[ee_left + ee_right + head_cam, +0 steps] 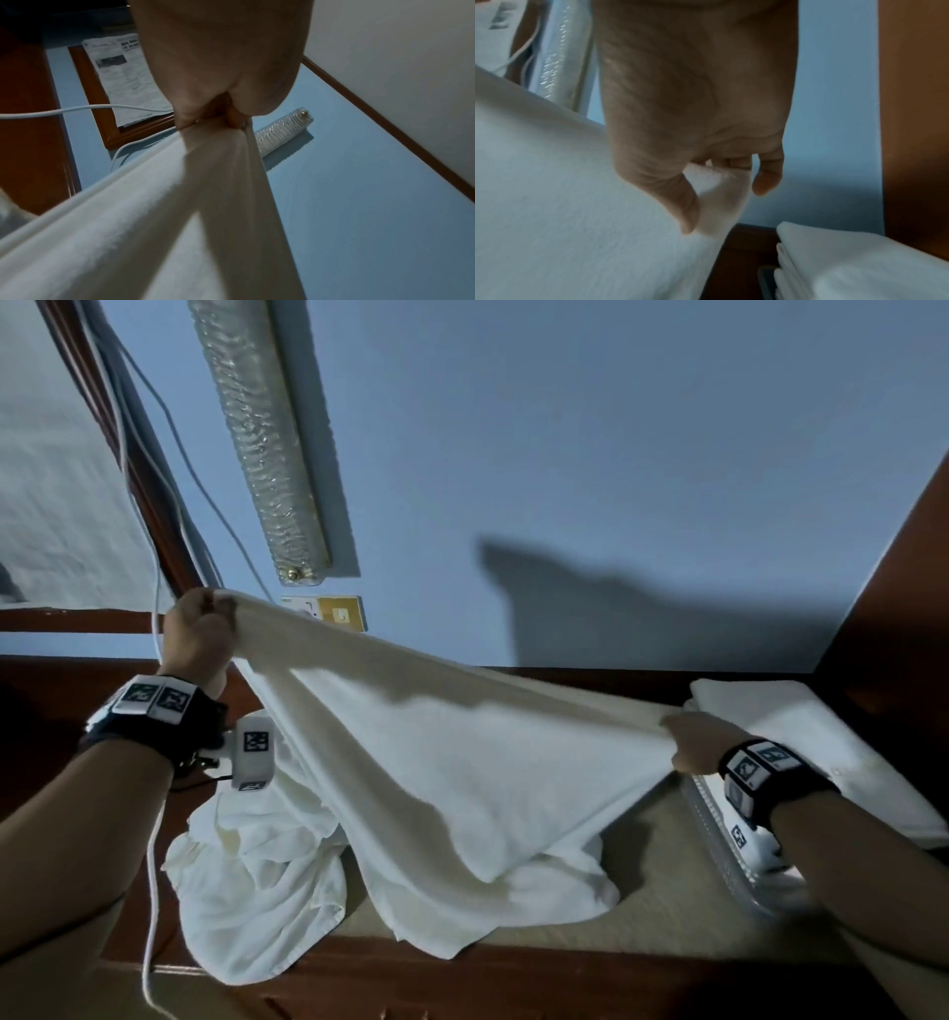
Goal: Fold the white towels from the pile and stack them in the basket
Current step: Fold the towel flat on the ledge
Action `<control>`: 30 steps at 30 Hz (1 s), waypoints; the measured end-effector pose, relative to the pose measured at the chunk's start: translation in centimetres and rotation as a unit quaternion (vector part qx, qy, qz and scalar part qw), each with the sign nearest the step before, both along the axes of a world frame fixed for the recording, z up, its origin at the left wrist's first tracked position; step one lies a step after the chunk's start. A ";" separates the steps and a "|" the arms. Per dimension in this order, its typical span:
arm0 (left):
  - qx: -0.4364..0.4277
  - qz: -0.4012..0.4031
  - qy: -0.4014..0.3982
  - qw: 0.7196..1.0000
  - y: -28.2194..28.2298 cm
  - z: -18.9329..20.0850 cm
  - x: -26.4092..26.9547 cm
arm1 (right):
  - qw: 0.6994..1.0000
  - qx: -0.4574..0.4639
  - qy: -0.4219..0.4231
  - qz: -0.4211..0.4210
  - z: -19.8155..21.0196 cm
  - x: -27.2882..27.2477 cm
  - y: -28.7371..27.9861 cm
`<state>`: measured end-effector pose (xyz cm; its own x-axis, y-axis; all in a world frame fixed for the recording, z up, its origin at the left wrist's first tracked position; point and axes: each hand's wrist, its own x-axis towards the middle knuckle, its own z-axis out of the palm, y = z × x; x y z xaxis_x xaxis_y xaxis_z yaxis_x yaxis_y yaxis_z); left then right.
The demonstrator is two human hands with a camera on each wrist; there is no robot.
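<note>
Towel [452,752] corners sit in both sets of fingers: the left hand [197,634], at the left of the head frame and raised above the desk, pinches one corner between thumb and curled fingers [185,119], and the right hand [693,744], lower and at the right of the frame, clamps the other corner between thumb and bent fingers [767,178]. Between the two grips the towel's top edge runs taut on a slant, high at the left and low at the right, so its long axis lies across the frame from one hand to the other. The rest of the cloth hangs from that edge and drapes onto the beige top of the desk [667,906], its lower hem lying over the pile of unfolded towels [257,875] at lower left.

Just beyond the right hand, at the right edge of the frame, the folded towels [821,747] lie stacked in the basket [719,845], whose pale rim shows under the right wrist. The right hand is therefore much the nearer to the basket, and the left is nearer the pile. As I judge it, the fold to come turns on bringing the left corner across to meet the right one.

A white cable [154,588] hangs behind the left arm against the blue wall.
</note>
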<state>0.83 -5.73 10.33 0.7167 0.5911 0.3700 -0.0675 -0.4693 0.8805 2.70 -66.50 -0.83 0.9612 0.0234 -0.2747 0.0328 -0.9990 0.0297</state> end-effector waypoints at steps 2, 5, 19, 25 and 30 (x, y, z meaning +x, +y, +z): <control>0.003 0.022 -0.008 1.000 0.5 -0.3 0.6 | 0.994 0.052 -0.098 -0.021 1.1 2.0 -1.8; 0.007 0.028 -0.014 0.999 0.5 -0.2 1.0 | 0.961 0.152 -0.221 -0.068 6.3 1.5 -1.2; 0.302 0.059 0.008 0.952 1.2 11.4 2.5 | 0.872 0.072 -0.482 -0.055 24.6 4.7 -2.6; 0.399 0.075 0.013 0.914 0.8 17.7 2.9 | 0.891 -0.056 -0.449 -0.050 30.0 5.7 -1.3; 0.447 0.089 0.084 0.886 0.4 19.2 3.0 | 0.908 -0.101 -0.397 -0.086 31.4 6.1 0.3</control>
